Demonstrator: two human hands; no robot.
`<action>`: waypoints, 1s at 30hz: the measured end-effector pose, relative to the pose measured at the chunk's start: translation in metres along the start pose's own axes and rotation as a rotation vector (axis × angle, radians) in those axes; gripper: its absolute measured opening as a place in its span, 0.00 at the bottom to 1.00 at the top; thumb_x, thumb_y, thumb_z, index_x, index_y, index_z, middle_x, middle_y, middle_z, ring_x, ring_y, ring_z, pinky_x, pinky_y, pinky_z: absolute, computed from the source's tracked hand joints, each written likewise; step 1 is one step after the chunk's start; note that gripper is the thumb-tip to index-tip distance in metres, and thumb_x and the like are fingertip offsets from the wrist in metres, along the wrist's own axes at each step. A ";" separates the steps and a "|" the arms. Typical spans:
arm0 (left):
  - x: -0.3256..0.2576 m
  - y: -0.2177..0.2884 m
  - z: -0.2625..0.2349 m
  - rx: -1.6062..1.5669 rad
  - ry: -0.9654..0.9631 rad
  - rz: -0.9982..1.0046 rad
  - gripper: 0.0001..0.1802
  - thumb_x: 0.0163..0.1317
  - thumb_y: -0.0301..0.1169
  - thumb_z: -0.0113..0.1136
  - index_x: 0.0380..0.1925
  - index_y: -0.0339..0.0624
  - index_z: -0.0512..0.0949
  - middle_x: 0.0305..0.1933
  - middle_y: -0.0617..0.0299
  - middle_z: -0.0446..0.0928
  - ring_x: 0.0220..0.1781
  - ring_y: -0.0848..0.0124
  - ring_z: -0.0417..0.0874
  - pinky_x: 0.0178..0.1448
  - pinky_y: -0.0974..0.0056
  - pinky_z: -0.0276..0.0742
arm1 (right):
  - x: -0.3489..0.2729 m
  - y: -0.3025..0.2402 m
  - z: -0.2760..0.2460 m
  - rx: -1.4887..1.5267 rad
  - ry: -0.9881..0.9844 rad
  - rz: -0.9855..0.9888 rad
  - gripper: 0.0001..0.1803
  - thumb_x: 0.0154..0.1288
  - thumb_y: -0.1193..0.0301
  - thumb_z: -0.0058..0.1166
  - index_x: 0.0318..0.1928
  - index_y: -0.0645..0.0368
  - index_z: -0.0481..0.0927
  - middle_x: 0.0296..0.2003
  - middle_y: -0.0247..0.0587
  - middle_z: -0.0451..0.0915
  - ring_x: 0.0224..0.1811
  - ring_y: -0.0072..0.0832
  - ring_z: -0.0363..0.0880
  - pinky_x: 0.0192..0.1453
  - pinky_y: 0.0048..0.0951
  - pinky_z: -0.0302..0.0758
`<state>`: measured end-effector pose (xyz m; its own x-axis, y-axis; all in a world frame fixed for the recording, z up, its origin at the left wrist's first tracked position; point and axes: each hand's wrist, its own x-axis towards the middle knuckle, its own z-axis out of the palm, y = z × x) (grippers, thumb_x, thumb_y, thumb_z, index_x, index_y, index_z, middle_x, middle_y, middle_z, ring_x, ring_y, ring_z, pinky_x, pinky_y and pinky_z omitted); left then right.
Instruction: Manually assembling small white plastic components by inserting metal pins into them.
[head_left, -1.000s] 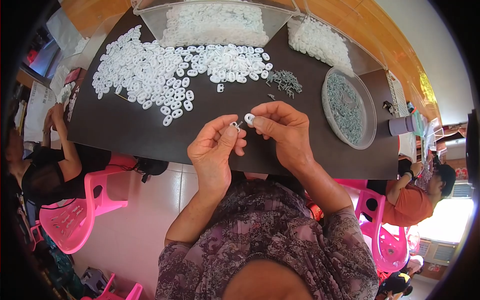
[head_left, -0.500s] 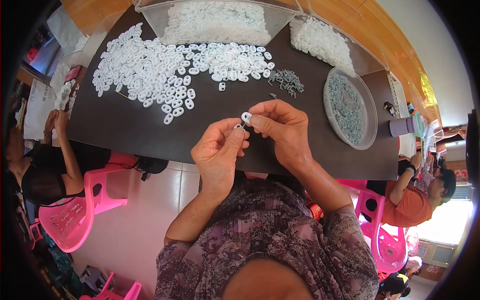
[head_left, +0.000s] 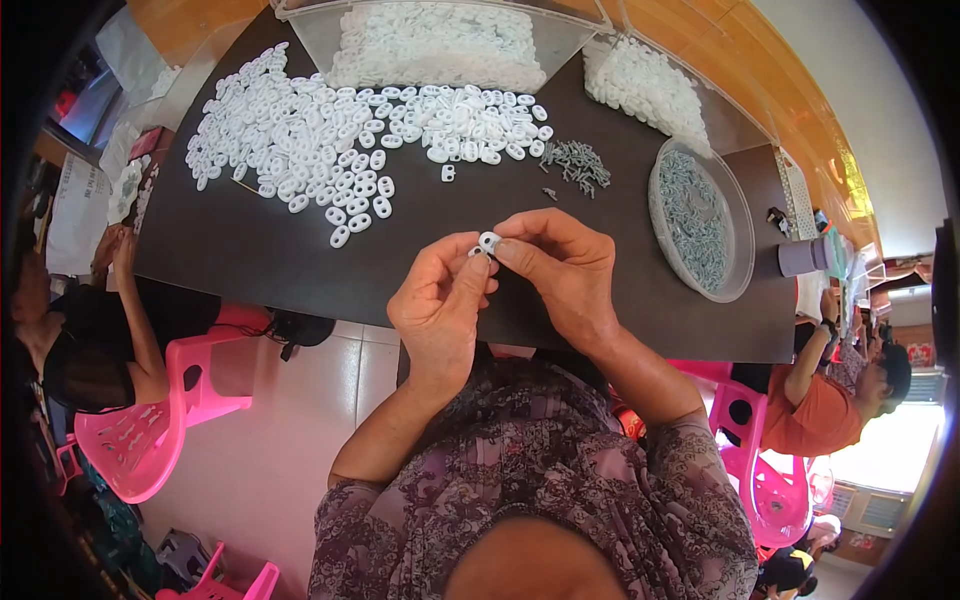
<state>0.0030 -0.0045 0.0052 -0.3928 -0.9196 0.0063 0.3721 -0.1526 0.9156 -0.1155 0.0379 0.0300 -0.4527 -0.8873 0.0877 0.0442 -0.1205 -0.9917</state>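
Close together over the dark table (head_left: 590,290), both my hands are closed in a pinch. My right hand (head_left: 565,265) grips a white oval plastic piece (head_left: 489,241) with holes in it, thumb on its near side. Between the thumb and fingers of my left hand (head_left: 442,305) is a second small white plastic piece (head_left: 477,253), mostly covered by the fingertips. The two pieces appear to touch. Beyond them a single white piece (head_left: 448,173) lies apart from a heap of white oval pieces (head_left: 295,130). A small pile of grey screw-like pins (head_left: 575,164) lies right of the heap.
A clear bin of white pieces (head_left: 435,50) stands at the back, with another white pile (head_left: 645,90) in a clear bin beside it. At right are a round tub (head_left: 742,250) of grey pins and a purple cup (head_left: 800,256). People sit on pink chairs (head_left: 180,420) at both sides.
The white piece in my right hand has moved slightly left and down, against the one in my left hand. The thin gap with a pin-like bit between them has closed.
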 end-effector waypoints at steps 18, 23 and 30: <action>0.002 -0.001 -0.005 -0.092 -0.039 0.030 0.13 0.64 0.21 0.53 0.49 0.29 0.74 0.37 0.61 0.78 0.29 0.79 0.74 0.33 0.76 0.71 | -0.005 0.004 -0.002 -0.251 -0.085 -0.131 0.09 0.55 0.81 0.58 0.38 0.62 0.78 0.32 0.34 0.75 0.28 0.15 0.73 0.30 0.19 0.71; 0.002 -0.001 -0.003 -0.126 -0.032 0.034 0.14 0.64 0.21 0.52 0.49 0.28 0.74 0.36 0.60 0.78 0.29 0.79 0.74 0.34 0.76 0.72 | -0.001 0.001 -0.002 -0.563 -0.095 -0.459 0.16 0.47 0.83 0.60 0.39 0.61 0.78 0.32 0.39 0.76 0.30 0.27 0.73 0.29 0.24 0.70; 0.000 0.001 0.000 -0.139 0.008 0.033 0.13 0.64 0.20 0.52 0.49 0.28 0.74 0.36 0.60 0.78 0.32 0.78 0.76 0.38 0.75 0.74 | -0.002 0.005 0.001 -0.653 -0.032 -0.595 0.16 0.44 0.83 0.59 0.38 0.61 0.77 0.30 0.40 0.76 0.30 0.34 0.73 0.30 0.31 0.71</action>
<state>0.0030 -0.0048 0.0059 -0.3716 -0.9279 0.0319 0.4982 -0.1702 0.8502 -0.1139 0.0386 0.0246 -0.2135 -0.7716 0.5992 -0.7128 -0.2964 -0.6357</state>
